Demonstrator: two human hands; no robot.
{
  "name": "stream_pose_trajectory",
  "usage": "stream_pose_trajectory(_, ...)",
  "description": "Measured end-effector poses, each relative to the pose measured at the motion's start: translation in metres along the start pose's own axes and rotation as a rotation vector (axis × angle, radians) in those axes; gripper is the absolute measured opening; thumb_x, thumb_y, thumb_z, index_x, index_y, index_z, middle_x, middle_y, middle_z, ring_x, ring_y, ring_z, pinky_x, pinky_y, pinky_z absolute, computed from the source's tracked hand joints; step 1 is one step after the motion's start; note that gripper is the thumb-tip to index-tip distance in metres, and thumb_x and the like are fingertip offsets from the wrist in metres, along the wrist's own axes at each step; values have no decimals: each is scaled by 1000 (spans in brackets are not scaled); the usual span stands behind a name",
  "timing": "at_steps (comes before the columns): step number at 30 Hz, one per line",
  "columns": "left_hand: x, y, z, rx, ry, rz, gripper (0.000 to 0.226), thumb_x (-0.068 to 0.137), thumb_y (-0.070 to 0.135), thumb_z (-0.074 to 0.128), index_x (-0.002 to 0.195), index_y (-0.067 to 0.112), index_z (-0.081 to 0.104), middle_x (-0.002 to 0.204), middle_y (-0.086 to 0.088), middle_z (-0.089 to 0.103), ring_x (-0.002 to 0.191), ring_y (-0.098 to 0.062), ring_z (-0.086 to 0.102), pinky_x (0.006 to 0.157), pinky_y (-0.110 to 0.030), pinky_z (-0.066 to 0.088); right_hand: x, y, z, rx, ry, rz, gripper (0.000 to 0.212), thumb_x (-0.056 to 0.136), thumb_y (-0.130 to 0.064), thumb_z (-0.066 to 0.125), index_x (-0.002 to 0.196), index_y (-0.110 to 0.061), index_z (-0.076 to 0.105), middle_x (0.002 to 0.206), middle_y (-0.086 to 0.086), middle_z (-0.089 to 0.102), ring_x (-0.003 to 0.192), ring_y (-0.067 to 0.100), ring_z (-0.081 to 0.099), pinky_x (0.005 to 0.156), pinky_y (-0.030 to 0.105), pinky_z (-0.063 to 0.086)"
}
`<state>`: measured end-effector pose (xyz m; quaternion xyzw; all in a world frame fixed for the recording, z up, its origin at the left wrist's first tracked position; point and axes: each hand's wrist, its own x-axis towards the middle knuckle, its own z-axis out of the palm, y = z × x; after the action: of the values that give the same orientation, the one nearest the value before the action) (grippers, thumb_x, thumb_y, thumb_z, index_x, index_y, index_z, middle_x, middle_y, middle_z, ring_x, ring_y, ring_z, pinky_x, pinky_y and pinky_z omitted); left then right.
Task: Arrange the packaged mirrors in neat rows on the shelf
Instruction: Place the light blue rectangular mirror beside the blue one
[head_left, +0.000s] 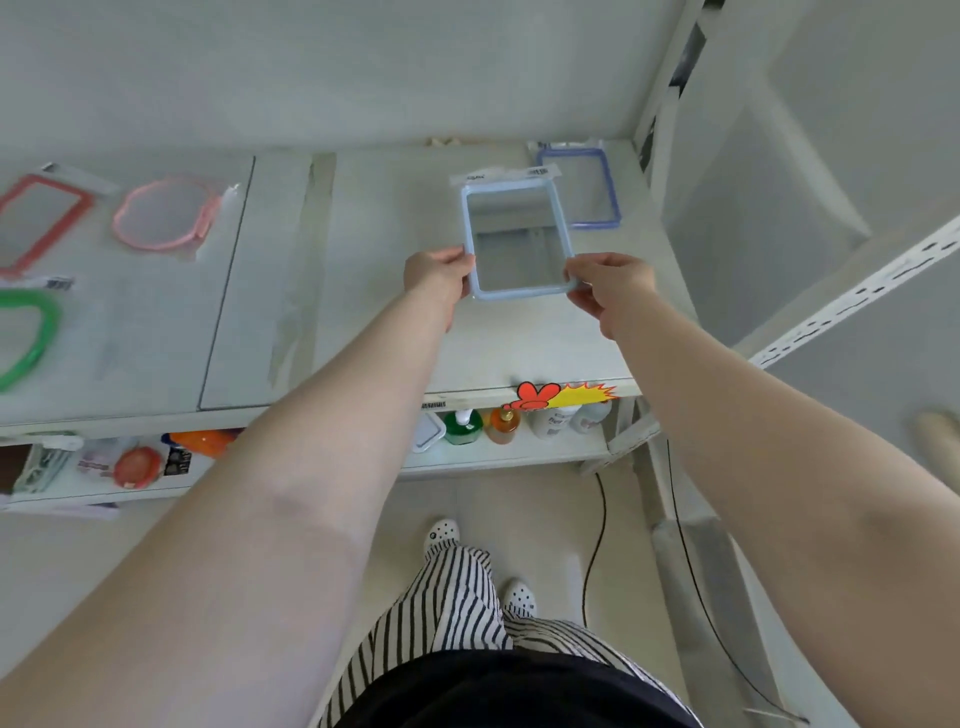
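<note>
A light blue rectangular packaged mirror (519, 241) sits over the white shelf (374, 270), near its right end. Your left hand (439, 275) and right hand (608, 283) pinch its near corners. A purple-framed mirror (587, 187) lies just behind it.

Pale blue rectangular plastic-framed mirror (518, 240), purple-blue rectangular framed mirror (587, 187), red rectangular framed mirror (39, 221), pink round framed mirror (166, 214), green rounded framed mirror (28, 335), white laminate shelf (363, 291), black-and-white striped fabric trousers (457, 608), red-and-yellow paper sticker (563, 395).
</note>
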<state>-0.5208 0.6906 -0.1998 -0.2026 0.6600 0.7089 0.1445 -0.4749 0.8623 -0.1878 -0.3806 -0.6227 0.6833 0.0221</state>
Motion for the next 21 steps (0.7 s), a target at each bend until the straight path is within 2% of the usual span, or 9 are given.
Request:
stream_pose_trajectory(2, 13, 7, 3, 26, 3, 2, 32, 92, 4, 58, 124, 5, 60, 100, -8, 61, 88, -21, 58, 72, -18, 52, 11, -8, 5, -4, -10, 11, 23, 74, 5, 70, 60, -11, 62, 64, 7, 55, 53, 18, 48, 68, 29, 47)
stream_pose_trajectory(4, 28, 14, 6, 49, -8, 2, 34, 92, 0, 56, 125, 4, 60, 102, -8, 61, 89, -22, 58, 78, -22, 51, 23, -16, 11, -12, -22, 14, 23, 73, 4, 70, 60, -11, 60, 63, 6, 52, 52, 17, 44, 64, 26, 45)
stream_pose_trajectory(7, 50, 24, 13, 95, -40, 13, 39, 90, -5, 52, 128, 2, 57, 104, -10, 60, 92, -23, 57, 69, -19, 48, 43, -27, 21, -22, -38, 7, 23, 75, 2, 70, 61, -13, 58, 62, 5, 51, 53, 17, 42, 63, 26, 42)
stream_pose_trajectory(10, 74, 32, 21, 118, -22, 49, 41, 89, -8, 52, 129, 1, 56, 107, -11, 60, 94, -20, 54, 67, -20, 47, 67, -34, 30, -33, -59, -25, 19, 79, -2, 71, 67, -13, 61, 70, 8, 58, 60, 17, 51, 68, 25, 50)
stream_pose_trajectory(12, 94, 34, 26, 111, 32, 105, 41, 87, -9, 56, 127, -2, 57, 115, -19, 64, 96, -20, 57, 69, -25, 49, 84, -36, 36, -45, -86, -55, 17, 81, -2, 72, 71, -12, 61, 72, 8, 59, 61, 15, 53, 59, 19, 55)
stream_pose_trajectory(16, 134, 23, 33, 119, 144, 151, 37, 80, -4, 68, 117, -2, 65, 119, -22, 67, 109, -31, 65, 97, -38, 53, 115, -33, 49, -79, -72, -99, 15, 80, -4, 74, 72, -12, 64, 70, 6, 60, 59, 13, 54, 53, 14, 55)
stream_pose_trajectory(18, 153, 15, 35, 105, 162, 147, 37, 78, -2, 70, 115, 0, 67, 117, -20, 68, 109, -31, 66, 99, -40, 52, 130, -28, 56, -104, -49, -122, 12, 80, -5, 74, 74, -11, 66, 71, 8, 62, 56, 14, 53, 45, 12, 51)
stream_pose_trajectory(20, 166, 11, 36, 100, 166, 157, 37, 79, -1, 70, 115, 1, 67, 116, -20, 69, 108, -30, 66, 99, -39, 52, 143, -25, 63, -136, -40, -139, 4, 81, -7, 74, 83, -7, 70, 73, 8, 63, 55, 13, 52, 47, 13, 50)
stream_pose_trajectory(21, 172, 9, 36, 99, 169, 167, 37, 80, 0, 69, 116, 1, 67, 117, -20, 68, 108, -30, 67, 99, -39, 52, 150, -24, 66, -148, -43, -151, 10, 81, -7, 74, 90, -5, 71, 72, 7, 62, 55, 13, 51, 51, 14, 51)
